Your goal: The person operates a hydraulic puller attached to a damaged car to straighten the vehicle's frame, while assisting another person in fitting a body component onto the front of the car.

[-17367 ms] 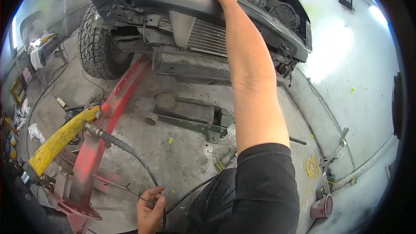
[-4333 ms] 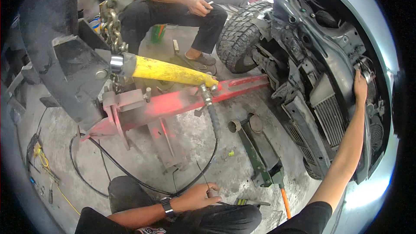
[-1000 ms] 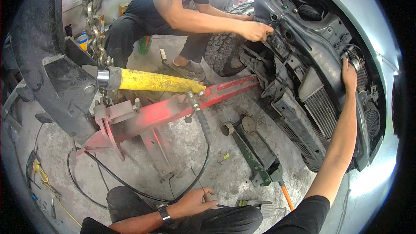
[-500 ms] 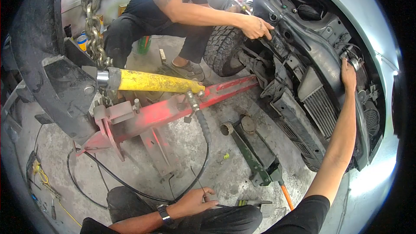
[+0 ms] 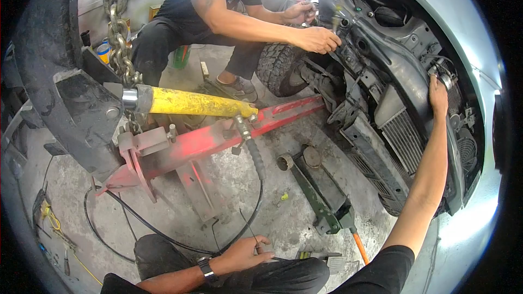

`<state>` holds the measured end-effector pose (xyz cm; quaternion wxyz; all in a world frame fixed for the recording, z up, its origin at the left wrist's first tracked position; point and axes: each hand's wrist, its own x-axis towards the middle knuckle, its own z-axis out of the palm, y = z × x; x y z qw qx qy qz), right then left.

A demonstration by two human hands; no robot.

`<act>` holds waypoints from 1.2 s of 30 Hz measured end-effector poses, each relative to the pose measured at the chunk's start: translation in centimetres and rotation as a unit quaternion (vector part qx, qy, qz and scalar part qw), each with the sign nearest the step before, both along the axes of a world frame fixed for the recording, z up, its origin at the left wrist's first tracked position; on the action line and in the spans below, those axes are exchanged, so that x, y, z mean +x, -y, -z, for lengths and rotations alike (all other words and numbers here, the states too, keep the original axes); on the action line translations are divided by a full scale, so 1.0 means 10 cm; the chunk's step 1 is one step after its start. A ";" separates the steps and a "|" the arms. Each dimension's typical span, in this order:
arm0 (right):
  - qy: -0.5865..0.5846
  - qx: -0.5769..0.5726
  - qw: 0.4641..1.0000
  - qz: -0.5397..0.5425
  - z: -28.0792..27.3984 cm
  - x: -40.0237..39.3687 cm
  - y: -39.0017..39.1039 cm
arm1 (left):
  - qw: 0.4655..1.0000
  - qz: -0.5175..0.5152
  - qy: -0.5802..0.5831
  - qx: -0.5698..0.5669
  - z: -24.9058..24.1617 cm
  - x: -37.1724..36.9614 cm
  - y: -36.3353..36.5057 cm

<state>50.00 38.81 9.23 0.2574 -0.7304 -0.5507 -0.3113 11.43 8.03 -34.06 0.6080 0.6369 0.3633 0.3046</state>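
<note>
I'm watching through the head feed; both my hands are staying bare and well apart. My right hand [image 5: 438, 97] is resting at the edge of the dark front bar [image 5: 402, 72] on the vehicle [image 5: 415, 38], arm stretching out, just beside a round metal fitting [image 5: 447, 80]. Its fingertips are hiding, so I can't tell if it's clamping. The finned cooler [image 5: 406, 136] is sitting below and left of that hand.

My left hand [image 5: 243, 251] is lying over dark trousers, fingers curling; can't tell if I'm pinching anything. A watch [image 5: 206, 268] is circling that wrist. Black hose [image 5: 261, 185] is looping just beyond it, running up to the yellow cylinder [image 5: 196, 102] farther ahead. Red beam [image 5: 218, 144] is lying between cylinder and left hand, pointing toward the vehicle. Green floor jack [image 5: 321, 201] is sitting between my two hands.

Well beyond my left hand, a co-worker [image 5: 218, 0] is crouching, one hand [image 5: 316, 40] reaching to the vehicle's far corner.
</note>
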 end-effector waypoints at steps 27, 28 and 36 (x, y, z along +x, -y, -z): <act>0.012 0.001 1.000 -0.006 -0.01 0.03 -0.01 | 1.000 0.015 -0.004 -0.008 -0.04 -0.01 -0.01; 0.011 0.002 1.000 -0.003 -0.01 0.02 -0.01 | 1.000 0.014 -0.005 -0.008 -0.04 -0.01 -0.01; 0.022 0.007 1.000 -0.011 0.00 0.01 0.00 | 1.000 0.006 -0.004 -0.005 -0.05 -0.02 0.00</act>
